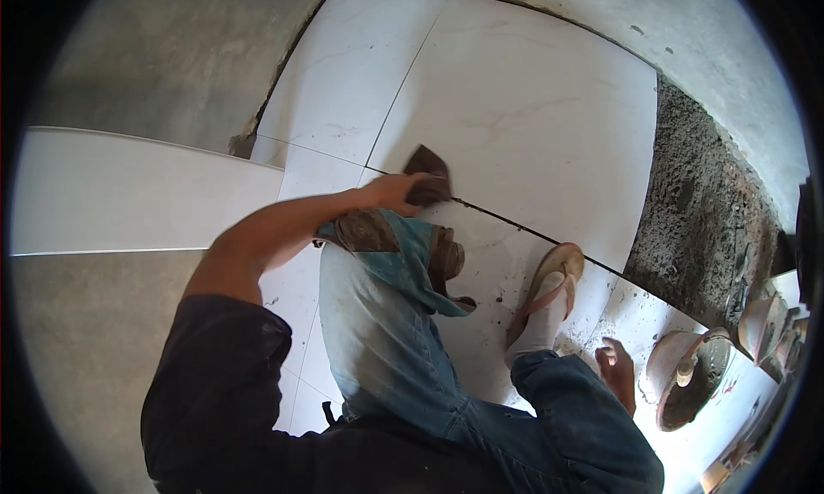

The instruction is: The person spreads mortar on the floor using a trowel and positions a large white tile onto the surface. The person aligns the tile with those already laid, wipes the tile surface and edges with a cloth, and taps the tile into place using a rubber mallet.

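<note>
right hand (616, 369) beside the right leg, near the round bucket (663, 363), fingers part-curled with nothing seen in them; whether fully closed, cannot tell. farther out, past the left knee, the left hand (396, 190) is clamped on a dark brown rag (436, 169), which lies at the fingertip side, its long axis roughly away from the body and across the line of the dark joint (515, 226); left is the nearer hand, right well apart. beyond: large white tile (532, 108), then rough grey bed (691, 168) to the right.
</note>
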Motion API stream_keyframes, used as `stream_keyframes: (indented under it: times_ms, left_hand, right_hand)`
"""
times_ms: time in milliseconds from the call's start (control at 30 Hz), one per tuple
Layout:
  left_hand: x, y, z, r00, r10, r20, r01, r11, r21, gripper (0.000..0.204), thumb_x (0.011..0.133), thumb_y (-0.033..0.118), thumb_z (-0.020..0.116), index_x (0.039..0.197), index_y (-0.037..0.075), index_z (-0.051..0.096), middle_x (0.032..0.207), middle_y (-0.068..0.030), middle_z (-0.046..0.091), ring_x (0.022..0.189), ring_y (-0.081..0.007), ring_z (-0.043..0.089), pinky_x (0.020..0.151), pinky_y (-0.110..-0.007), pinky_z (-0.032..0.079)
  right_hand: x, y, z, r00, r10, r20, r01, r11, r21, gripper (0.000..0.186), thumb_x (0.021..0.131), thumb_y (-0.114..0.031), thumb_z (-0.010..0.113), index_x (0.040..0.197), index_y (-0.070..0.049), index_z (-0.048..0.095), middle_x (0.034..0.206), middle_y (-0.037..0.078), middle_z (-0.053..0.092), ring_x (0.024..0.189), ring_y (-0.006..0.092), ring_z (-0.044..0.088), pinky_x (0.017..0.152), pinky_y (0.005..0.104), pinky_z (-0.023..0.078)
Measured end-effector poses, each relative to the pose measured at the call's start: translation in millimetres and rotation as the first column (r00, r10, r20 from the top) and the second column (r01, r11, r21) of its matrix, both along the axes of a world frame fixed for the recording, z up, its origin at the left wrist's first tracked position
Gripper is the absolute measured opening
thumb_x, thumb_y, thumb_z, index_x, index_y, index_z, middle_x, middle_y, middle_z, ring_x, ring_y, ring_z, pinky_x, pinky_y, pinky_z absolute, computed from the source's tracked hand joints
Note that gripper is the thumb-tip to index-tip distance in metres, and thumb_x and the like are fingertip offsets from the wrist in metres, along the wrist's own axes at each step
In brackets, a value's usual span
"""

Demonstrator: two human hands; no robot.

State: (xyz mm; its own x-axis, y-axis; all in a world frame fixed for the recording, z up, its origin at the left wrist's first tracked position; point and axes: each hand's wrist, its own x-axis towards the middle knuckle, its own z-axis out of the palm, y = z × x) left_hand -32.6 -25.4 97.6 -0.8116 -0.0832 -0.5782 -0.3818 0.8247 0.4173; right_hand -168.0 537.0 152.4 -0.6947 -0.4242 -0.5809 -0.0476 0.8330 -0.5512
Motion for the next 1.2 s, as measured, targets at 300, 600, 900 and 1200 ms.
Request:
stream_keyframes:
  times_ms: [300,600,900,1200]
  left_hand:
    - [-133.8,229.8,-28.1,0.977,-0.108,-0.186,0.199,0.785,0.587,0.079,0.075,0.036,0.069,0.14,0.002,0.037,0.124,-0.025,0.056,0.113,-0.0385,0.056,0.098,-0.042,0.044]
    - [-214.5,343.6,22.5,0.878,0.477,0.039,-0.06,0.03,0.998,0.051,0.082,0.026,0.068,0.125,0.003,0.055,0.109,-0.0125,0.065,0.101,-0.0211,0.061,0.091,-0.035,0.047]
    - [-118.7,232.2,34.1,0.74,0.514,0.434,-0.221,-0.424,0.878,0.031,0.098,0.028,0.05,0.114,0.003,0.06,0.108,-0.0047,0.061,0.098,-0.0132,0.056,0.09,-0.029,0.046]
    - [198.5,-96.9,80.5,0.264,0.902,0.343,-0.939,0.159,0.304,0.049,0.094,0.037,0.055,0.126,0.001,0.049,0.117,-0.0105,0.058,0.109,-0.0215,0.053,0.098,-0.034,0.041]
  right_hand:
    - [-54.0,-17.9,-2.2,0.988,0.056,-0.141,-0.073,0.989,-0.125,0.026,0.092,-0.021,0.061,0.104,0.002,0.057,0.097,0.021,0.067,0.088,0.0322,0.068,0.074,0.0374,0.054]
    - [-61.2,-19.8,44.0,0.694,-0.396,-0.602,0.213,0.911,-0.353,0.078,0.094,-0.058,0.042,0.14,0.004,0.033,0.14,0.027,0.037,0.125,0.0351,0.045,0.103,0.0459,0.036]
    - [-52.1,-82.0,63.2,0.977,-0.205,-0.058,0.151,0.857,-0.492,0.028,0.093,-0.02,0.059,0.096,0.006,0.067,0.077,0.013,0.069,0.069,0.0193,0.067,0.065,0.0281,0.053]
    - [53.9,12.7,3.3,0.885,-0.414,-0.212,0.42,0.907,-0.021,0.037,0.09,-0.026,0.063,0.068,0.002,0.055,0.059,0.016,0.058,0.051,0.0207,0.051,0.053,0.038,0.042]
